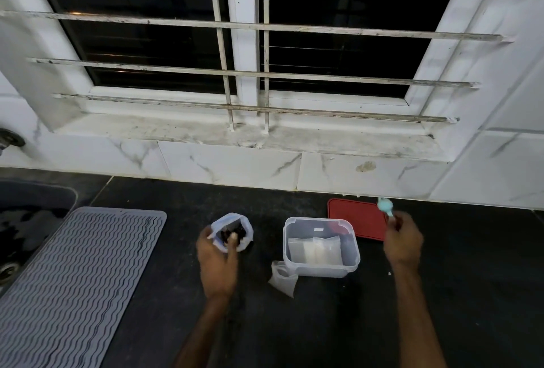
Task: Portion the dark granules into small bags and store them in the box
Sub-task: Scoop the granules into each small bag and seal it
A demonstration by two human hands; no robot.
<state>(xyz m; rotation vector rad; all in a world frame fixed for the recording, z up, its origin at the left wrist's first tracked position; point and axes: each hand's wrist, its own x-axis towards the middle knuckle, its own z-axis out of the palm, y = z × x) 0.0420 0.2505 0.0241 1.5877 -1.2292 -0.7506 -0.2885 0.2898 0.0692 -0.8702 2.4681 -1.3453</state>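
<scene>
Since the bag [245, 222] of granules [225, 233] looks soft and light, the left hand [217, 259] pinches its floppy rim, left of the box [351, 256]; the right hand [403, 241] has its grip closed round a spoon [385, 206].

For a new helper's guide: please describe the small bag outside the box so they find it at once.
On the black counter below the barred window stands a clear box. The small bag lies at its near left corner. Unlike the bags inside the box and the granule bag in the left hand, it lies loose outside.
</scene>
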